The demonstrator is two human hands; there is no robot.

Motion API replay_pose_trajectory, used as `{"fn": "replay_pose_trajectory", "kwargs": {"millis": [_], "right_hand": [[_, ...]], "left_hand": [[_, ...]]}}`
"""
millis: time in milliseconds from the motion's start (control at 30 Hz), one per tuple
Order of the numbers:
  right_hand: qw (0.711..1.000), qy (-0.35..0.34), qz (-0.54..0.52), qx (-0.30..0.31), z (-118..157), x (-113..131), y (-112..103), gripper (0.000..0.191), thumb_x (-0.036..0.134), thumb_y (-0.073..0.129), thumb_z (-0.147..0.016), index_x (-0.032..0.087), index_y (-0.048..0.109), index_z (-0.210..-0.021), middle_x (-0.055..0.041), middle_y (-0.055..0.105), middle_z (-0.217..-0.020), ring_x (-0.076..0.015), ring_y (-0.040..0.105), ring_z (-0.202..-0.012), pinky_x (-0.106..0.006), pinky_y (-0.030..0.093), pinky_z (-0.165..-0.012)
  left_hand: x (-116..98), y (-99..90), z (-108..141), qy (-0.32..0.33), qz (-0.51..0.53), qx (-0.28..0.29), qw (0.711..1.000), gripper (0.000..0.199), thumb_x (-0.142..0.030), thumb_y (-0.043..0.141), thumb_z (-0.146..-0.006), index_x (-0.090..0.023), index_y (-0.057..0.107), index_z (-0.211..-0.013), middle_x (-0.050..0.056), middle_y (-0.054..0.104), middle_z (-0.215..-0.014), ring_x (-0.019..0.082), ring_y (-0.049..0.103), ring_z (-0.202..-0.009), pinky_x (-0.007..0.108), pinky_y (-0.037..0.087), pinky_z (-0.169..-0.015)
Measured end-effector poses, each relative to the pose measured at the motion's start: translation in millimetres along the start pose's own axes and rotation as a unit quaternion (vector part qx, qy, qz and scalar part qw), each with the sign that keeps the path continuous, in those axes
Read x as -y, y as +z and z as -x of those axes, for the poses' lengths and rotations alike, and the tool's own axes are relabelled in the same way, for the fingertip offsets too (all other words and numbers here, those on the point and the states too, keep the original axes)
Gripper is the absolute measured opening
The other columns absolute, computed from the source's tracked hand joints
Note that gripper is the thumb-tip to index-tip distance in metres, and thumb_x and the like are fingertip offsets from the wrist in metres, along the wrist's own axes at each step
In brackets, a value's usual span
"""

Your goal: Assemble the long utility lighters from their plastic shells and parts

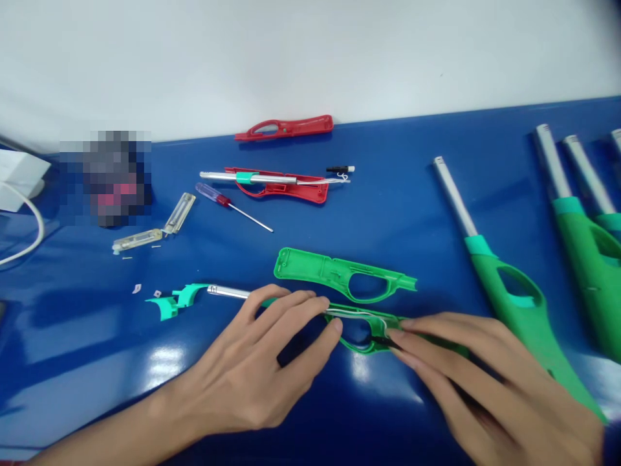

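Observation:
My left hand (252, 362) is closed over the front of an opened green gas-lighter half (361, 350), holding it against the table. From under my fingers the lighter's metal tube (228, 292) sticks out to the left. Thin white wires (359, 314) run along the shell towards my right hand (490, 382). Beside the trigger opening, that hand pinches a small black igniter part (382, 341). Its fingers hide the handle end of the shell. The other green shell half (310, 266) lies inside up, just beyond my hands.
Further back lie a red shell half (291, 127), an opened red lighter (310, 191), a black igniter (337, 169) and a screwdriver (223, 199). Clear fuel tanks (140, 240) and teal triggers (167, 306) are on the left. Whole green lighters (504, 304) line the right.

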State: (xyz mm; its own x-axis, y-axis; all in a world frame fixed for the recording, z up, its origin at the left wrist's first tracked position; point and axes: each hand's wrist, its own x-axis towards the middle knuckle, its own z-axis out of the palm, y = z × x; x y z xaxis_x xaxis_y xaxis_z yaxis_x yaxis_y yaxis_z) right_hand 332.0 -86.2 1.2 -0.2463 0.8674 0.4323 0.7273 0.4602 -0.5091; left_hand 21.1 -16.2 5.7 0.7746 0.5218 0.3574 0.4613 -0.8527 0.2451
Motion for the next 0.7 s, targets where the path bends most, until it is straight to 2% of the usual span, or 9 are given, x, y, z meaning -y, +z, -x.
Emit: {"fn": "replay_pose_trajectory", "kwargs": {"millis": [267,333,433,633,700], "right_hand": [[1.000,0.008,-0.003,0.003,1.8,1.1,-0.1,0.035,-0.004,0.071,-0.122,0.025,0.085,-0.137,-0.0016,0.088,-0.131,-0.0175,0.084,-0.119,-0.033,0.068,-0.107],[1.000,0.010,-0.007,0.003,1.7,1.4,-0.3,0.035,-0.002,0.071,-0.123,0.026,0.086,-0.137,-0.0009,0.089,-0.130,-0.0174,0.085,-0.118,-0.033,0.070,-0.106],[1.000,0.014,-0.014,-0.003,0.2,2.1,-0.1,0.032,0.002,0.071,-0.124,0.027,0.087,-0.135,0.0020,0.090,-0.126,-0.0157,0.087,-0.114,-0.031,0.071,-0.106],[0.999,0.016,-0.029,-0.006,-5.9,2.5,-1.0,0.029,0.004,0.073,-0.122,0.027,0.089,-0.129,0.0013,0.092,-0.119,-0.0188,0.090,-0.107,-0.034,0.075,-0.092],[1.000,0.009,-0.030,0.000,-6.5,2.4,-2.4,0.026,0.007,0.071,-0.124,0.027,0.088,-0.127,0.0015,0.093,-0.118,-0.0181,0.090,-0.107,-0.032,0.075,-0.093]], "left_hand": [[-0.8,-1.8,-4.8,-0.007,0.001,0.005,1.000,0.029,-0.009,0.062,-0.125,-0.015,0.079,-0.147,0.015,0.090,-0.137,0.030,0.086,-0.133,0.049,0.059,-0.116],[-0.5,0.3,-3.3,-0.007,0.006,0.011,1.000,0.032,-0.008,0.063,-0.122,-0.015,0.080,-0.148,0.015,0.090,-0.140,0.030,0.085,-0.134,0.050,0.058,-0.117],[0.5,4.2,0.9,-0.008,0.023,-0.010,1.000,0.036,-0.005,0.062,-0.119,-0.014,0.081,-0.149,0.015,0.089,-0.142,0.031,0.084,-0.137,0.050,0.057,-0.120],[1.4,3.3,1.0,-0.009,0.020,0.001,1.000,0.040,-0.004,0.061,-0.118,-0.014,0.079,-0.153,0.014,0.089,-0.141,0.029,0.083,-0.136,0.049,0.055,-0.120],[1.2,1.8,0.0,-0.008,0.019,0.011,1.000,0.039,-0.004,0.062,-0.118,-0.014,0.079,-0.151,0.013,0.089,-0.138,0.029,0.083,-0.136,0.048,0.056,-0.119]]}}
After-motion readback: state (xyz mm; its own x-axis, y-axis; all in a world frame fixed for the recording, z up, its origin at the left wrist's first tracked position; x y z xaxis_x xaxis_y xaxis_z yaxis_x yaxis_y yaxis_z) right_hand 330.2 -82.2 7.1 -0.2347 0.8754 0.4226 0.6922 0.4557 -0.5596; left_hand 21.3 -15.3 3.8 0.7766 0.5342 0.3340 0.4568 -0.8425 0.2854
